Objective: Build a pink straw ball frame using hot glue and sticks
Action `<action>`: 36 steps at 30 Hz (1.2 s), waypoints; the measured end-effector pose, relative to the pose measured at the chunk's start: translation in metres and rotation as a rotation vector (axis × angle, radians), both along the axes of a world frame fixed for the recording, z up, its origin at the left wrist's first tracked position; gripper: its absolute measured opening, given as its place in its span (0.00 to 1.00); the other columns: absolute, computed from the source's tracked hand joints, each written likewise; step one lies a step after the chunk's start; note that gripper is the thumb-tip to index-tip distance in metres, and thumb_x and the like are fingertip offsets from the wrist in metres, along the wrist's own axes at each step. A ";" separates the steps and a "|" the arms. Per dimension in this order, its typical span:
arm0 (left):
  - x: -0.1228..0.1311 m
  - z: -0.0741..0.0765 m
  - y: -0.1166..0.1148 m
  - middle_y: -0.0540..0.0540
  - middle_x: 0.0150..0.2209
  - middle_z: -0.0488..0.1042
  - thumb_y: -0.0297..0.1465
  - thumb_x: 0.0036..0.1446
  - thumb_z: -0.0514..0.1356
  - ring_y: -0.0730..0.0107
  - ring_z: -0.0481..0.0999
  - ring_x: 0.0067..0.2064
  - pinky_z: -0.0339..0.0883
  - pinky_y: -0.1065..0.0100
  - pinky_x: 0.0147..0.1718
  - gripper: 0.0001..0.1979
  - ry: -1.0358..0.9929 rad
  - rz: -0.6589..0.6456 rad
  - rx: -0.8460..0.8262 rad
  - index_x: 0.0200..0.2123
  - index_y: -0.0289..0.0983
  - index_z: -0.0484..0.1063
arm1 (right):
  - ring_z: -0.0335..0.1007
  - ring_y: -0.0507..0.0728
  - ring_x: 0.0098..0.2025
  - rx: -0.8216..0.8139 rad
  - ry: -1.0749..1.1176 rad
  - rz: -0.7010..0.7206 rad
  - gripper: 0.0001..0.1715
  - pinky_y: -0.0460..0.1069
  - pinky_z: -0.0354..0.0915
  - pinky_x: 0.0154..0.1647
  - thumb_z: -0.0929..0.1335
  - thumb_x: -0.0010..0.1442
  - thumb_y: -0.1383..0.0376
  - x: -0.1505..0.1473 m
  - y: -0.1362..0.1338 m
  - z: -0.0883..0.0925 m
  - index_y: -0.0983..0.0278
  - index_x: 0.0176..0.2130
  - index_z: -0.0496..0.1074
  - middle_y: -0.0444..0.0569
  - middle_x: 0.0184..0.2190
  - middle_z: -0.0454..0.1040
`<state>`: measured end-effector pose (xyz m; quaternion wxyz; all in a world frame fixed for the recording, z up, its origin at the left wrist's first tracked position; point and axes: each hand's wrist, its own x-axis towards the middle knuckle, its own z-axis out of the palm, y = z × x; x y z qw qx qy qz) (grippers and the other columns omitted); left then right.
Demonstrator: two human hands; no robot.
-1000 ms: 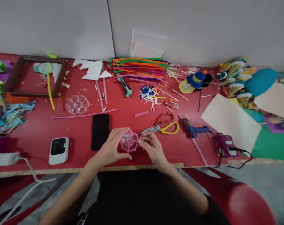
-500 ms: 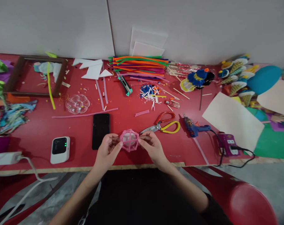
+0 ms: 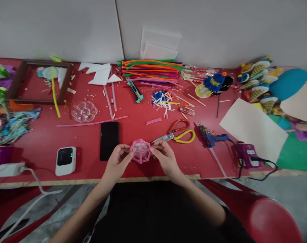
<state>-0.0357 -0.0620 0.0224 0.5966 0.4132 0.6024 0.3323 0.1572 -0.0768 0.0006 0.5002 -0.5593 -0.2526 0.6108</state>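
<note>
Between my two hands is a small pink cage-like craft frame [image 3: 140,152], many-sided, with crossing bars and something whitish inside. My left hand [image 3: 118,160] pinches its left side between thumb and fingers. On the right side my right hand [image 3: 165,158] grips it the same way. Just beyond the right fingers lie scissors [image 3: 172,135] with one red and one yellow handle, blades toward the pink frame. A black phone [image 3: 109,141] rests on the table by my left hand. A short pink strip [image 3: 153,121] lies further back.
On the red table [image 3: 135,168] are a blue glue gun [image 3: 211,135], a purple power box [image 3: 247,155], a white device [image 3: 66,161], a green cutter [image 3: 134,89], colourful pipe cleaners [image 3: 150,71], small cut pieces [image 3: 162,99] and a brown wooden frame [image 3: 38,101].
Almost nothing differs. Both hands keep hold of the pink frame in the same place; the whole view has shifted very slightly.
</note>
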 end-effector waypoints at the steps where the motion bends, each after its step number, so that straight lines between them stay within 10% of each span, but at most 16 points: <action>1: 0.000 0.000 0.000 0.52 0.31 0.73 0.39 0.52 0.65 0.73 0.73 0.29 0.69 0.70 0.28 0.15 -0.003 -0.003 -0.004 0.40 0.39 0.67 | 0.70 0.52 0.28 0.001 -0.004 0.001 0.23 0.48 0.67 0.29 0.78 0.49 0.49 0.000 0.000 0.000 0.57 0.34 0.69 0.41 0.28 0.76; 36: -0.002 0.007 0.004 0.55 0.25 0.72 0.37 0.51 0.67 0.73 0.74 0.26 0.70 0.71 0.28 0.13 0.032 0.008 0.027 0.31 0.39 0.65 | 0.68 0.53 0.27 0.094 -0.331 -0.025 0.15 0.48 0.64 0.26 0.74 0.56 0.54 -0.004 0.001 0.002 0.58 0.33 0.67 0.43 0.28 0.75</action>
